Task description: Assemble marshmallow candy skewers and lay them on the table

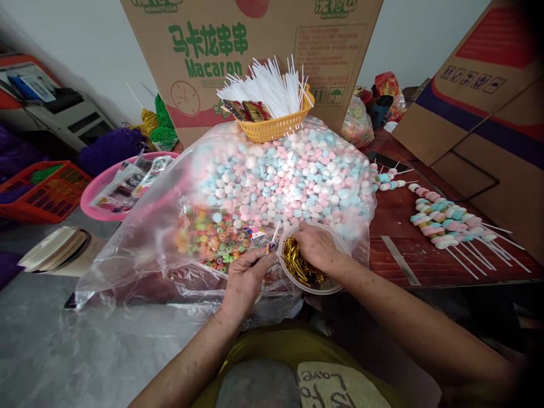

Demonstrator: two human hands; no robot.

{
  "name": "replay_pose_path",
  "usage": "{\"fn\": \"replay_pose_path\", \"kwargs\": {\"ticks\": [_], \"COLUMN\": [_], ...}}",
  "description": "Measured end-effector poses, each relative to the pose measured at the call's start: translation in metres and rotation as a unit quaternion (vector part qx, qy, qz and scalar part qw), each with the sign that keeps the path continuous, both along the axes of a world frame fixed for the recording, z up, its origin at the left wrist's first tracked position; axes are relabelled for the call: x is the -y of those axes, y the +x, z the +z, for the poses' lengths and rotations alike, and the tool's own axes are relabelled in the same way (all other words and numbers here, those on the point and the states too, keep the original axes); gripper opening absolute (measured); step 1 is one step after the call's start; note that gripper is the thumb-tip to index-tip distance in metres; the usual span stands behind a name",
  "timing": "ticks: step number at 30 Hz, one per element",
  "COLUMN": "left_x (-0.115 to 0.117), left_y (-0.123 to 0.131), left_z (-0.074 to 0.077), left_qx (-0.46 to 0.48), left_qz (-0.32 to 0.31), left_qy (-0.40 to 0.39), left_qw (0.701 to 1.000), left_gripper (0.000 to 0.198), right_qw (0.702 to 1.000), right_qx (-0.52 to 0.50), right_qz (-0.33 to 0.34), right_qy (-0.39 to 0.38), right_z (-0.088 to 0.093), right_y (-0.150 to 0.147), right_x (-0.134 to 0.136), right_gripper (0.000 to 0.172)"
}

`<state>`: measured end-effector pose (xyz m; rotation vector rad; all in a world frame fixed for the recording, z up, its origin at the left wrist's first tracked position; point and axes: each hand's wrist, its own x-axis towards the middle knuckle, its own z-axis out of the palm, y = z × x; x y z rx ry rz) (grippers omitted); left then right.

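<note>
My left hand (250, 271) pinches a thin white stick (276, 231) upright between thumb and fingers; a small dark bit shows near the fingertips. My right hand (317, 246) reaches into a round clear plastic tub (317, 290), its fingers curled down at the far side, tips hidden. Shiny gold twist ties (302, 263) fill the tub. Behind both hands lies a big clear plastic bag (140, 249) heaped with pink, blue and white marshmallows (272, 181). Colourful ring-shaped candies (225, 241) lie beyond my left hand.
A yellow basket (276, 127) of white sticks stands atop the marshmallows, before a large carton (255, 34). Finished marshmallow skewers (450, 221) lie on the red-brown table (395, 238) at right. At left are a pink basin (97, 192) and an orange crate (46, 192).
</note>
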<state>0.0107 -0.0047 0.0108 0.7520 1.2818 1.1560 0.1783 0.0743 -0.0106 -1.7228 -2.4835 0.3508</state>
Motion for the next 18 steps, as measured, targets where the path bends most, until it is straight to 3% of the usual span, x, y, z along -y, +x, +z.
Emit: {"fn": "replay_pose_path", "kwargs": {"ticks": [6,9,11,13,15,18], "left_x": [-0.007,-0.01,-0.01,-0.008,-0.007,-0.005], "left_y": [-0.001,0.001,0.003,0.004,0.004,0.005], "left_z": [-0.004,-0.004,-0.002,0.0,0.003,0.006], "left_qx": [0.037,0.047,0.054,0.061,0.071,0.104], "left_qz": [-0.023,-0.048,-0.061,-0.071,-0.082,-0.118], "left_qy": [-0.025,-0.013,-0.009,-0.005,0.001,0.009], "left_qw": [0.999,0.998,0.997,0.996,0.994,0.988], "left_gripper": [0.032,0.029,0.028,0.029,0.029,0.028], "right_qw": [0.996,0.979,0.94,0.881,0.839,0.806], "right_qx": [-0.081,-0.202,-0.339,-0.466,-0.532,-0.575], "right_qz": [0.027,0.02,0.013,-0.003,-0.019,-0.022], "right_qy": [0.021,-0.003,-0.043,-0.084,-0.113,-0.138], "right_z": [0.014,0.021,0.021,0.018,0.015,0.013], "right_y": [0.02,0.021,0.014,0.006,-0.002,-0.011], "right_x": [0.007,0.024,0.038,0.051,0.06,0.066], "right_gripper": [0.024,0.028,0.026,0.025,0.032,0.046]}}
